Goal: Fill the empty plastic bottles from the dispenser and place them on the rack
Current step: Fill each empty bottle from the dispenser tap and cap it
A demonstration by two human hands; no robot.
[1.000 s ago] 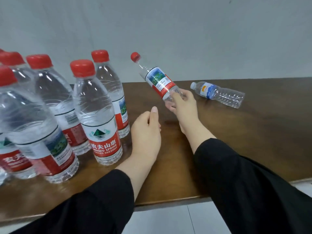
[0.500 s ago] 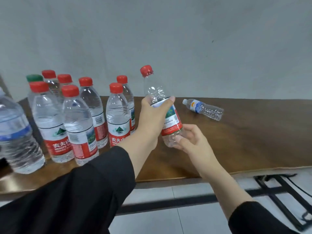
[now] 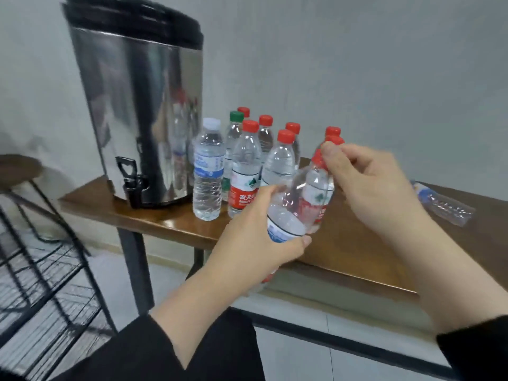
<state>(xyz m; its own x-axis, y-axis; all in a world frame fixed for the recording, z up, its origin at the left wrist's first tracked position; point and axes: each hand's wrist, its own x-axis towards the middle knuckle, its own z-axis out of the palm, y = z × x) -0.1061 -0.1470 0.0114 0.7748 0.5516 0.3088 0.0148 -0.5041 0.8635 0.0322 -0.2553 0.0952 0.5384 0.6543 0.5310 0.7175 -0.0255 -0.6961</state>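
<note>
An empty clear plastic bottle [image 3: 295, 207] with a red cap is tilted in front of me, above the table's near edge. My left hand [image 3: 253, 243] grips its lower body around the label. My right hand [image 3: 368, 182] pinches the red cap with thumb and fingers. A steel dispenser [image 3: 137, 105] with a black lid and a black tap [image 3: 129, 174] stands on the left end of the wooden table [image 3: 343, 243]. A black wire rack [image 3: 41, 270] stands on the floor at the lower left.
Several capped bottles [image 3: 244, 166] stand in a group right of the dispenser, one with a white cap, one with a green cap. Another empty bottle [image 3: 442, 202] lies on its side at the right. A round stool [image 3: 16, 169] is at the far left.
My view has swung left, bringing the dispenser and rack into sight. The bottle has tilted and come nearer to me. My right hand left the bottle's base and now pinches the cap.
</note>
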